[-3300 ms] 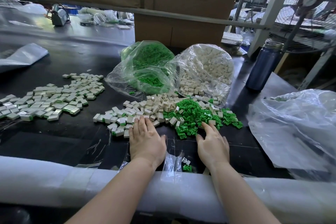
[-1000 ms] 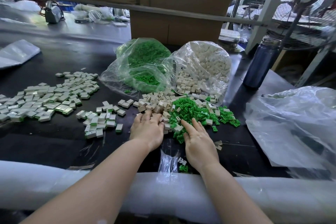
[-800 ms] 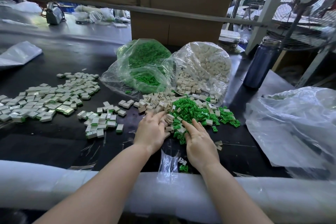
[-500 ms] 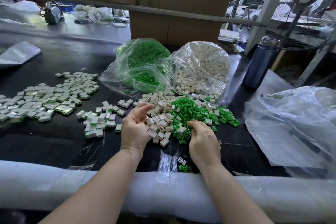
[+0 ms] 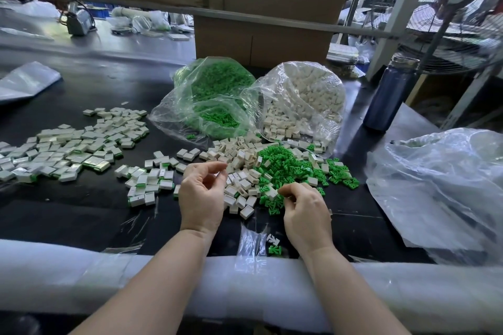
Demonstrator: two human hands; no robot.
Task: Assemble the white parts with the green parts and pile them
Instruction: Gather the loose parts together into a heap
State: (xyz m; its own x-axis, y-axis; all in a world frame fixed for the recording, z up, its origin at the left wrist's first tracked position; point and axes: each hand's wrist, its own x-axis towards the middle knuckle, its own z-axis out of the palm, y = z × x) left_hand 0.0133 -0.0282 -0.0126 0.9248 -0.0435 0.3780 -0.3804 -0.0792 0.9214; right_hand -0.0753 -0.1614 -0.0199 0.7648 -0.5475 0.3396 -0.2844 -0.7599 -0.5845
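Left hand curled, holds nothing visible; right hand pinches green part, grip contents unclear. Risk: small part slips, lost among loose white parts.

The curled fingers of the right hand cover whatever its grip holds, so no part can be made out there, and the left hand hides the near edge of the loose white plastic blocks. The spread of assembled white-and-green pieces is cut off by the left edge. The grey device on the far surface is too blurred to identify.
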